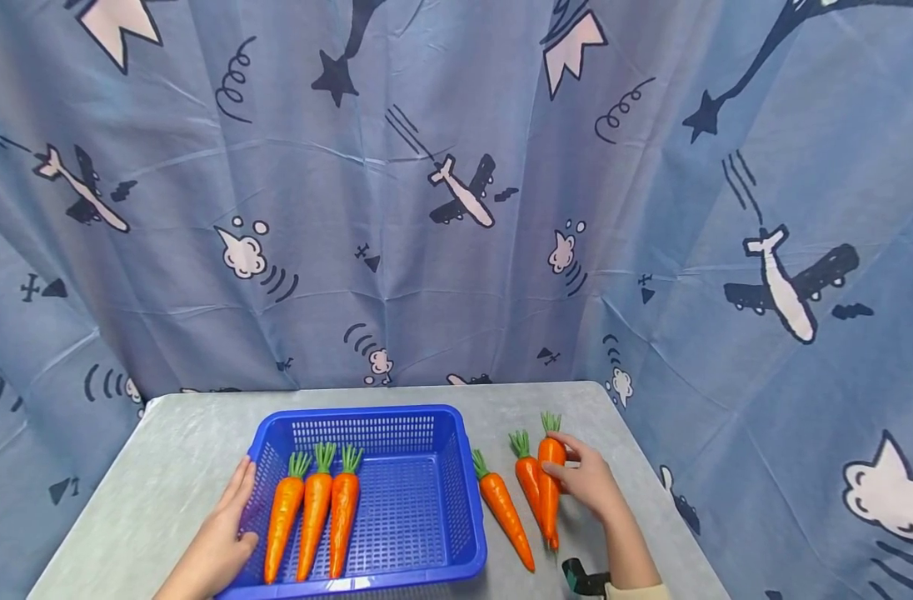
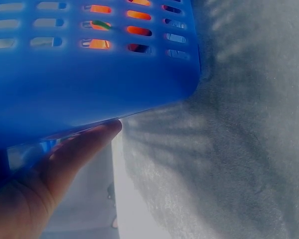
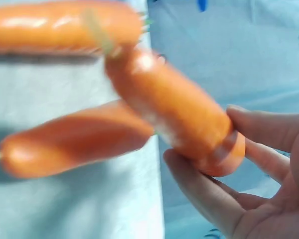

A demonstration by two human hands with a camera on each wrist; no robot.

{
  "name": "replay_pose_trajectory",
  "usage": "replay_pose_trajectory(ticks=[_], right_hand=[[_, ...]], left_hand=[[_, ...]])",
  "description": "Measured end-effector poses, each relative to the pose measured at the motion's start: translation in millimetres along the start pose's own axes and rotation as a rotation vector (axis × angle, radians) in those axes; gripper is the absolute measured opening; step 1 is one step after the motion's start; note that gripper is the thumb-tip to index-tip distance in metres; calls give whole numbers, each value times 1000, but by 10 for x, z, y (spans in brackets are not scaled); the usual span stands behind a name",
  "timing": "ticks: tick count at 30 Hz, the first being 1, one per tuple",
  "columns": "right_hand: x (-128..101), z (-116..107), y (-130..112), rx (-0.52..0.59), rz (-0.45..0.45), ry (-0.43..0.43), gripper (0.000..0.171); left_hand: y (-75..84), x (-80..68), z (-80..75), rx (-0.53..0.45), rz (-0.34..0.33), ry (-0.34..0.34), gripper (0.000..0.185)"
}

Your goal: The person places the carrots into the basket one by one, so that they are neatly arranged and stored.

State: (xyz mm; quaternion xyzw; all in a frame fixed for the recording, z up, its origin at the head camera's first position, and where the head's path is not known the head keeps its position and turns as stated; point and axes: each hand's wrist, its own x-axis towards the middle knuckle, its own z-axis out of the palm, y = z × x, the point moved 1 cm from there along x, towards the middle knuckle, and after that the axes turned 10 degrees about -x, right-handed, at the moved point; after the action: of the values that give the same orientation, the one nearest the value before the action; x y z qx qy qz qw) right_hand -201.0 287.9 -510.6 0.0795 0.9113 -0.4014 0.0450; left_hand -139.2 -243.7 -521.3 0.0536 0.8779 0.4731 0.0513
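1. The blue basket (image 1: 426, 500) holds three carrots (image 1: 314, 512) side by side at its left.
2. The left hand (image 1: 220, 542) rests flat on the basket's left wall.
3. The right hand (image 1: 587, 483) pinches a carrot (image 1: 550, 487) right of the basket, beside two others (image 1: 512, 504).

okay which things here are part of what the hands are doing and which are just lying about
In use: blue basket steadied by left hand; three carrots inside; carrot gripped by right hand; two carrots beside it.
Lying about: black object at the table's edge; patterned curtain.
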Motion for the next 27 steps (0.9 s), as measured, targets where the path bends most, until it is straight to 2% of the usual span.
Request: replay_pose_trajectory(ticks=[6,12,27], right_hand=[[-8,-85,-277,109,-37,1,57],[-14,-55,-557,191,-53,-15,59],[30,232,-1057,231,-94,14,55]], left_hand=[[7,-15,4,-9,21,17,98],[-5,-18,8,-13,29,20,98],[-27,-16,9,-8,35,22,97]])
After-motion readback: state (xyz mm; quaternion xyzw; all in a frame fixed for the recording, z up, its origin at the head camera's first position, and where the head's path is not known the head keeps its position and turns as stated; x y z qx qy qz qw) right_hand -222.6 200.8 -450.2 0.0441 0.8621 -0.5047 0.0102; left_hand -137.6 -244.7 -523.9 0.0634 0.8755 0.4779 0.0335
